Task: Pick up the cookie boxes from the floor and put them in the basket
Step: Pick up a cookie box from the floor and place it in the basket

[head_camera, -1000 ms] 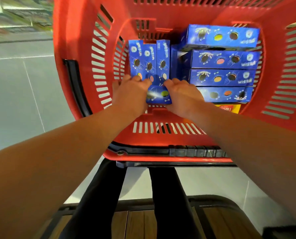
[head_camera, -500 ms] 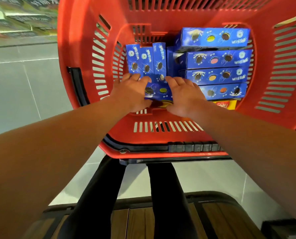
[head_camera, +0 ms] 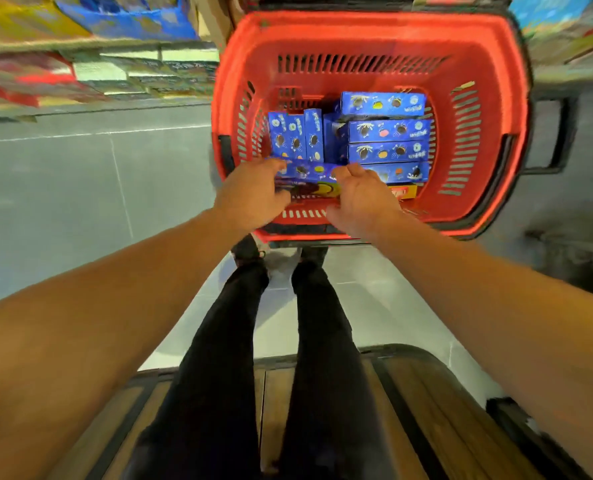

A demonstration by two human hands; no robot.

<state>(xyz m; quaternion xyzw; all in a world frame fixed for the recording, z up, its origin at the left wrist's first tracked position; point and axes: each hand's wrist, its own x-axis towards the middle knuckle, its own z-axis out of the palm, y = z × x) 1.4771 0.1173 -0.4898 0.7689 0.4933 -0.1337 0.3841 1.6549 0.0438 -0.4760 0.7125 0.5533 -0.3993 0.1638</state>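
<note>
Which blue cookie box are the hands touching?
The blue cardboard cookie box lying flat nearest the red plastic basket's front wall, between the left hand and right hand; the others sit untouched behind.

Glossy red plastic basket (head_camera: pixel 489 98), shiny printed cardboard cookie boxes (head_camera: pixel 388 128), wooden-slatted platform (head_camera: pixel 409 393).

Both your bare forearms reached forward and converged toward the middle of the view. Your left hand (head_camera: pixel 252 194) was back-up, its fingers bent forward and down, the fingertips blurred. Your right hand (head_camera: pixel 362 195) sat just beside it, apart from it, the thumb lifted and the fingers loosely curled; the blur hid whether either hand gripped anything. Your wrists were nearly straight. Below the arms your two legs (head_camera: pixel 322 358) in black trousers ran forward, side by side, feet blurred.
</note>
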